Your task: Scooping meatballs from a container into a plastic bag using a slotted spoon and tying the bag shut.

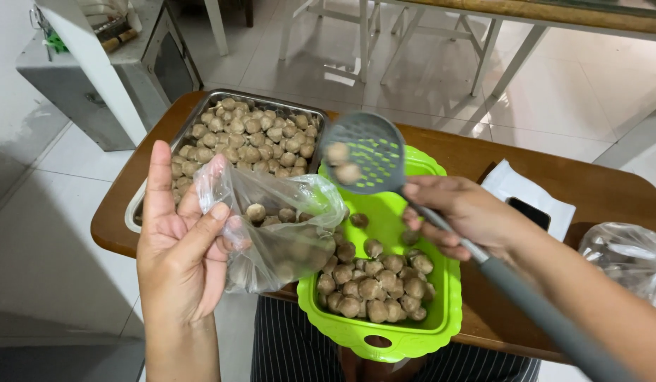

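Clear plastic bag [285, 233]: you hold it over the near left edge of the table, between the steel tray and the green basket. Its mouth faces up and right. Several brown balls lie inside it.
Left hand [179, 247]: palm turned toward you, fingers upright. The grip is closed on the bag's rim, pinched between thumb and forefinger.
Slotted scoop [363, 152]: grey, perforated head raised above the far end of the green basket, just right of the bag's mouth. Two brown balls rest in the head.
Right hand [462, 212]: the grip is closed around the scoop's grey handle [526, 297], which runs down toward the near right corner of the view.
Green basket [413, 339]: rectangular plastic, with a handle slot at its near rim. It sits at the near edge of the table, partly overhanging it. A heap of brown balls [374, 279] fills its near half; a few loose ones lie further in.
Steel tray [200, 106]: rectangular, on the far left of the table, touching the bag's far side as seen from here. It is filled with the same brown balls.
Table [596, 191]: brown wood with rounded corners.
White paper [512, 187]: on the table right of the basket, with a dark phone [529, 212] lying on it, partly hidden by your right hand.
Second plastic bag [625, 258]: clear and crumpled, at the right edge of the table.
Floor [441, 78]: pale tiles, with white furniture legs standing beyond the table.
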